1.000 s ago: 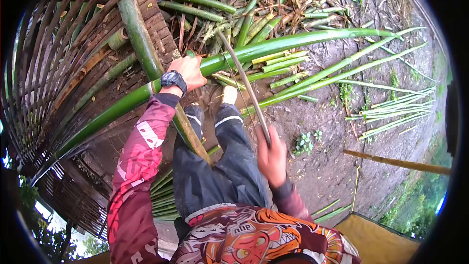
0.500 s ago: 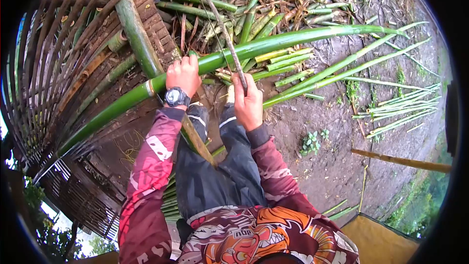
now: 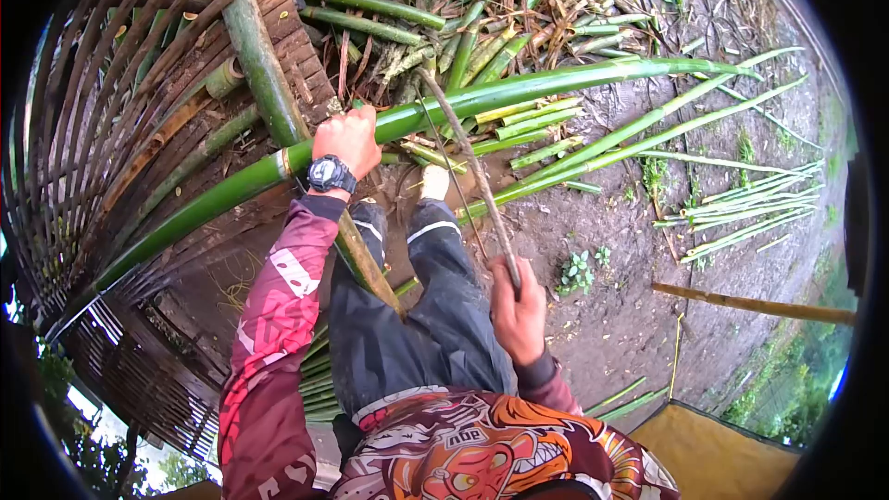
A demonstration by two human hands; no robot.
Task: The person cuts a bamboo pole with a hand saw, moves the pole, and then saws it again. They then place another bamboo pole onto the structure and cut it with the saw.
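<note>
A long green bamboo pole (image 3: 528,87) lies across the view, over an upright-slanting bamboo post (image 3: 264,74). My left hand (image 3: 346,141), with a watch at its wrist, is wrapped round the pole just right of the post. A bow-shaped saw has a brown stick frame (image 3: 482,183) and a thin dark blade (image 3: 452,176). Its near end is in my closed right hand (image 3: 519,313), low and right of my knees. The blade's upper part meets the pole, right of my left hand.
Cut bamboo pieces (image 3: 375,5) are heaped beyond the pole. Slim green stalks (image 3: 741,213) lie on the muddy ground at right. Curved dark slats (image 3: 69,130) fan out at left. A brown pole (image 3: 750,303) and a tan sheet (image 3: 718,454) are at lower right.
My right hand has pulled the saw back toward my body and to the right, exposing more of its blade. My left hand stays on the pole.
</note>
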